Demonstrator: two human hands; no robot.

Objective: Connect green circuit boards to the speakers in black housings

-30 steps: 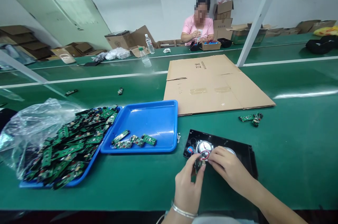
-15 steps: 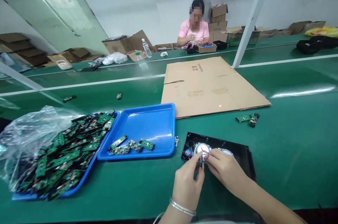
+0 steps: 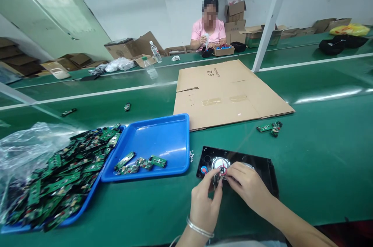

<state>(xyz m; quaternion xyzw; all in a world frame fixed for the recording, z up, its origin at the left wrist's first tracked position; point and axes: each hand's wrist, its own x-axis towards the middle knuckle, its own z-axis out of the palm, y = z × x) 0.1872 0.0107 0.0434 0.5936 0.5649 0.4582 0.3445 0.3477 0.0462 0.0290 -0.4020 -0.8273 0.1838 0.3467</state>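
A black plastic speaker housing (image 3: 264,163) lies on the green bench, its inside facing up. Set in it are a round white-backed speaker (image 3: 219,162) and a small blue-and-red round part (image 3: 204,169). Over its near edge, my left hand (image 3: 205,198) pinches a small circuit board (image 3: 216,179) between thumb and fingers. My right hand (image 3: 249,183) is closed at the board's right side, its fingertips on a thin red wire (image 3: 224,170). The wire's end and exact contact are hidden by the fingers.
Left stands a blue tray (image 3: 186,142) with several circuit boards; beside it, a heaped pile of boards (image 3: 67,173) and a plastic bag (image 3: 32,142). Flat cardboard (image 3: 221,87) lies beyond. Two boards (image 3: 271,127) rest to the right. A co-worker (image 3: 208,31) sits across the bench.
The board between my hands has turned slightly, showing more of its face near the red wire. Both hands keep their grip; the whole view has shifted a little.
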